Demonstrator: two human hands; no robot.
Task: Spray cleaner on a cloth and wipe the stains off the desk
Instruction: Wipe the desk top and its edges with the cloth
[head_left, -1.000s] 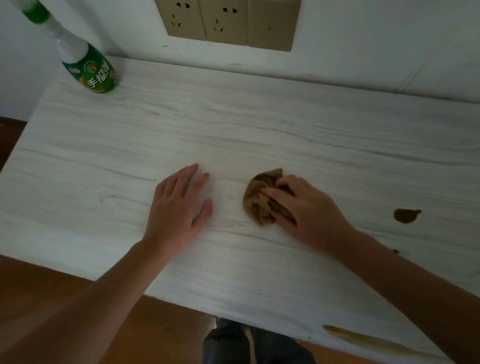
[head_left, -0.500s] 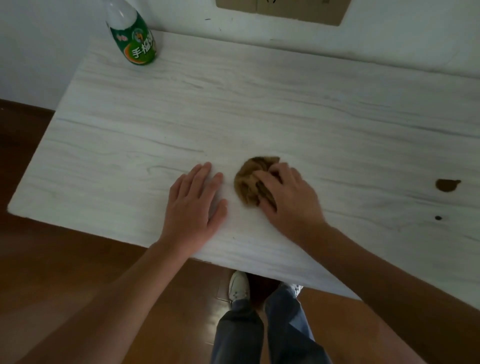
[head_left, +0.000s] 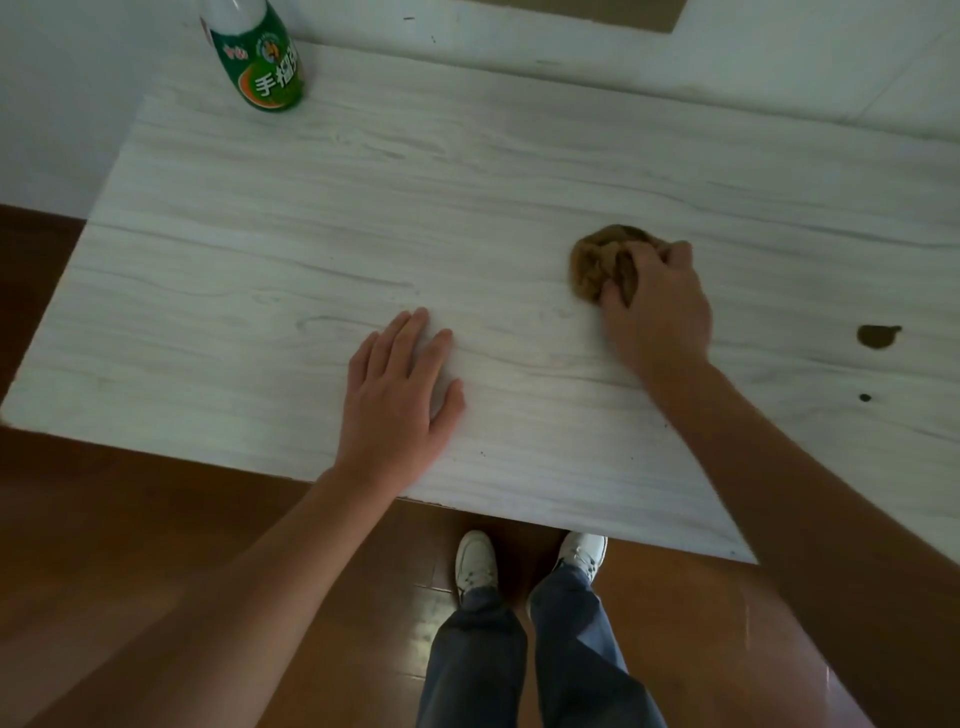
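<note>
A crumpled brown cloth (head_left: 597, 265) lies on the pale wood-grain desk (head_left: 363, 208), right of the middle. My right hand (head_left: 657, 306) grips it from the near side, fingers curled into the folds. My left hand (head_left: 397, 400) rests flat on the desk near its front edge, fingers straight. A dark brown stain (head_left: 878, 336) sits to the right of the cloth, with a small dark spot (head_left: 864, 397) below it. The green-labelled cleaner bottle (head_left: 257, 57) stands at the desk's back left corner.
The desk backs onto a white wall (head_left: 571, 31). Its left and front edges drop off to a brown wooden floor (head_left: 130, 519). My legs in jeans and white shoes (head_left: 475, 564) stand just under the front edge.
My right hand has drawn the cloth to the right, away from my left hand and nearer the dark stain. The camera has tilted further down, so the floor and shoes show.
</note>
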